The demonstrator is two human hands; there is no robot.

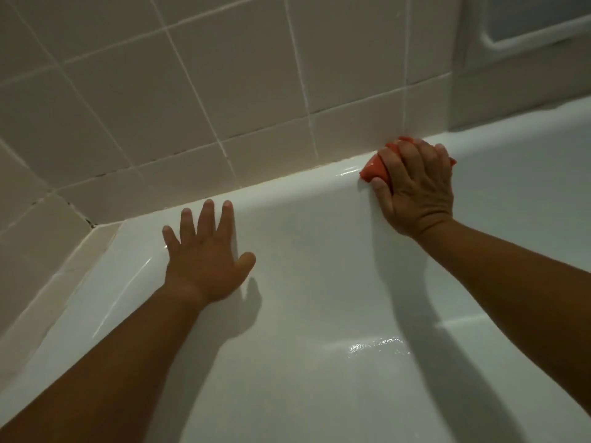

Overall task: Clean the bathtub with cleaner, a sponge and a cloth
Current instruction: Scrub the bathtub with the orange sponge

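— Head view, the only one. Saw the left hand [204, 254] spread wide and laid flat on the sloping inner wall of the bathtub [319, 330], holding nothing. Read as a brace, probably, for leaning far over.

— Noted the right hand [415, 187] too?

— Yes. Found it curled tight round an orange wad [371, 169], pressed onto the tub's far rim, right beside the seam with the tiled wall [160, 91]. Could not tell sponge from cloth.

— Why bunched like that?

— Likely to push a firm edge into the joint, a probable trap for grime. Spotted dark specks [92, 223] in the grout at the left corner.

— Any sign of wet?

— Caught a glossy streak [348, 170] on the rim just beside the wad, and a shiny patch [377, 343] lower down the tub wall. Judged wiping along the rim under way, with the left corner not yet reached and the braced hand well apart from the working one.
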